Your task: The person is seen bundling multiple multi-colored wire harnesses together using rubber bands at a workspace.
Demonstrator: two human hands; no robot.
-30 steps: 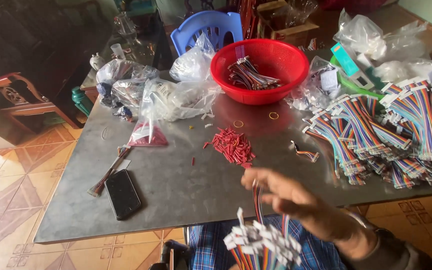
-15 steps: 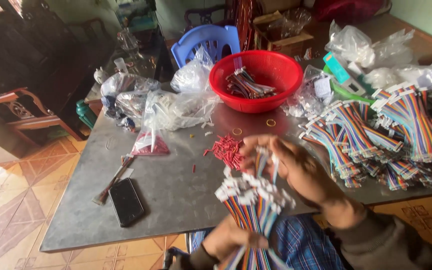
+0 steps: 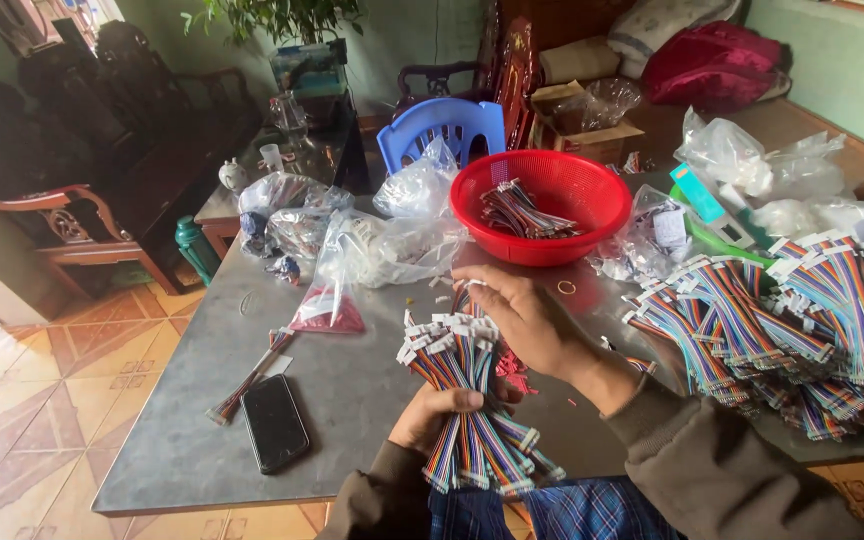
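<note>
The left hand (image 3: 439,412) is holding its fingers clamped round a bundle of rainbow ribbon cables (image 3: 467,395) above the counter (image 3: 352,390); the right hand (image 3: 522,315), fingers loosely curled, is evening the white connectors, seemingly gathering; binding likely needs steady grip

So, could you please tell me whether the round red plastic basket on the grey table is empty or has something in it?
Not empty: the round red plastic basket holds one small heap of multicoloured wire bundles; most of its inside is bare.
</note>
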